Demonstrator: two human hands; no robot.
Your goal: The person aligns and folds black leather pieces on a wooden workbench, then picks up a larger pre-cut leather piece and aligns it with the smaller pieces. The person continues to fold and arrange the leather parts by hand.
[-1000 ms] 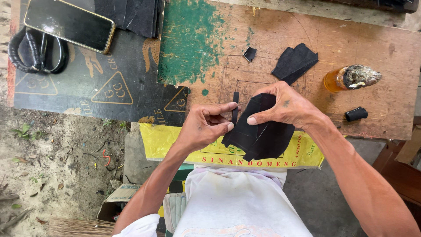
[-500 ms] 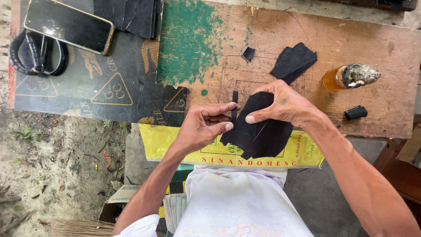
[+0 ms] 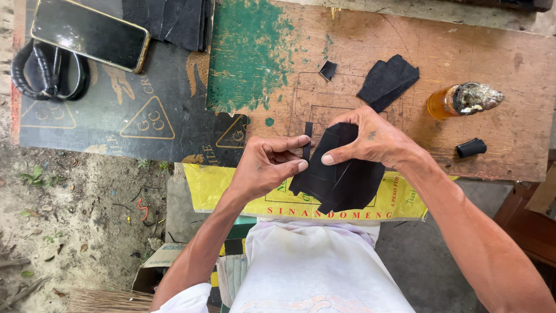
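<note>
Sandy ground (image 3: 69,220) with dry leaves and twigs fills the lower left, running under a worn wooden bench (image 3: 359,64) whose top is bare brown board with a patch of flaking green paint (image 3: 249,58). Its far edge is cut off by the top of the view. A dark printed mat (image 3: 133,116) covers the bench's left part, and a yellow printed sheet (image 3: 231,188) hangs over the near edge, half hidden behind the arms. The person's pale shirt (image 3: 313,266) takes up the bottom centre.

Both hands meet above the near edge of the bench. The right hand (image 3: 370,139) pinches a folded black sheet piece (image 3: 341,179) between thumb and forefinger at its upper edge; how many layers it has is hard to tell, since the folds overlap. The left hand (image 3: 266,165) closes thumb and fingers on a narrow black strip (image 3: 308,139) just beside that piece; whether strip and piece are joined is hidden by the fingertips.

A stack of black sheets (image 3: 174,20) is cropped at the top. A dark phone (image 3: 90,35) lies over a coiled black strap (image 3: 49,72). Another black offcut (image 3: 388,81) lies beyond the hands, an amber bottle (image 3: 457,101) with a crusted top to its right, then a small black cylinder (image 3: 471,148) and a tiny black scrap (image 3: 328,69).
</note>
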